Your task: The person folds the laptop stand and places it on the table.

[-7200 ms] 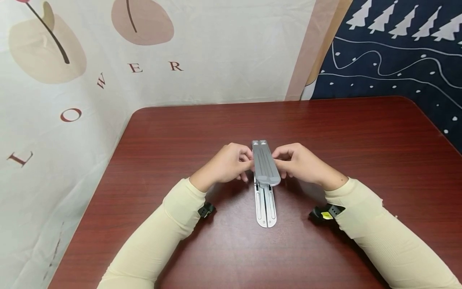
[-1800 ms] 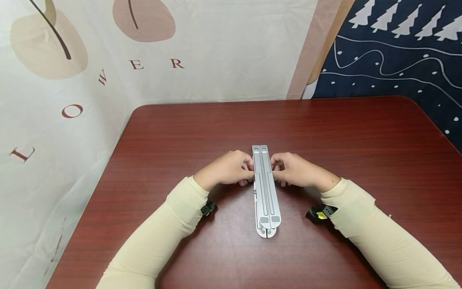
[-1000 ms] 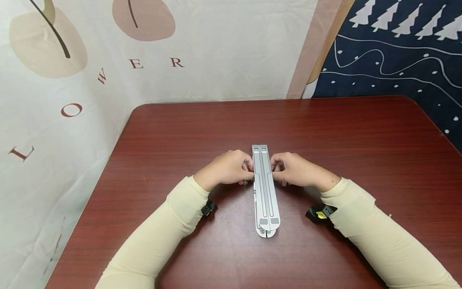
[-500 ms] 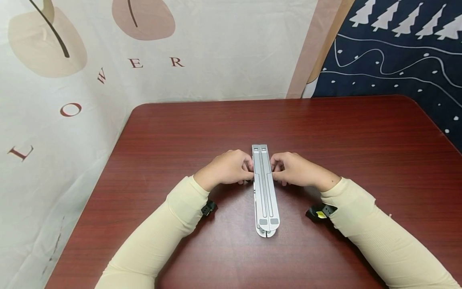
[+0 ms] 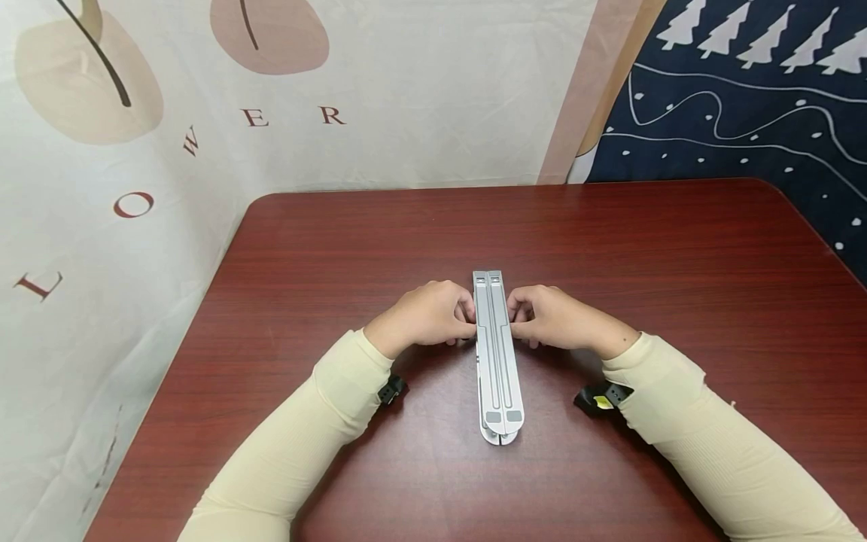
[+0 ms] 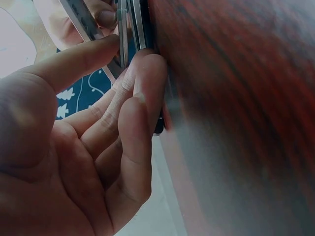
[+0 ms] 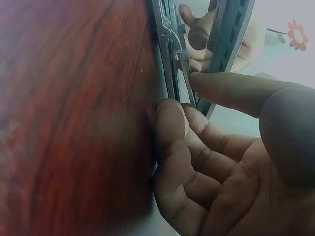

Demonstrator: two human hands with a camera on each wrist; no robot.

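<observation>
A silver folding laptop stand point(image 5: 499, 354) lies lengthwise on the table, its paired upper arms close over the lower rails, with a narrow gap along the side. Grey pads sit at the near end of the upper arms. From the left, my left hand point(image 5: 436, 312) pinches the stand's far half between thumb and curled fingers. Opposite it, my right hand point(image 5: 552, 316) grips the other side the same way. In the left wrist view, the thumb and fingers meet around thin metal bars point(image 6: 124, 34). The right wrist view shows the slotted upper arm point(image 7: 229, 37) raised at an angle from the lower rail.
The dark red wooden table point(image 5: 339, 248) surrounds the stand. Behind it hangs a white cloth point(image 5: 433, 90) with printed letters, and a navy cloth point(image 5: 731, 113) with white trees at the right. Each wrist wears a black camera strap point(image 5: 599, 399).
Since the oldest frame, the stand's raised upper arms have swung down over the lower rails, and both hands have shifted slightly nearer. In the last second, the arms' near end sinks very slightly.
</observation>
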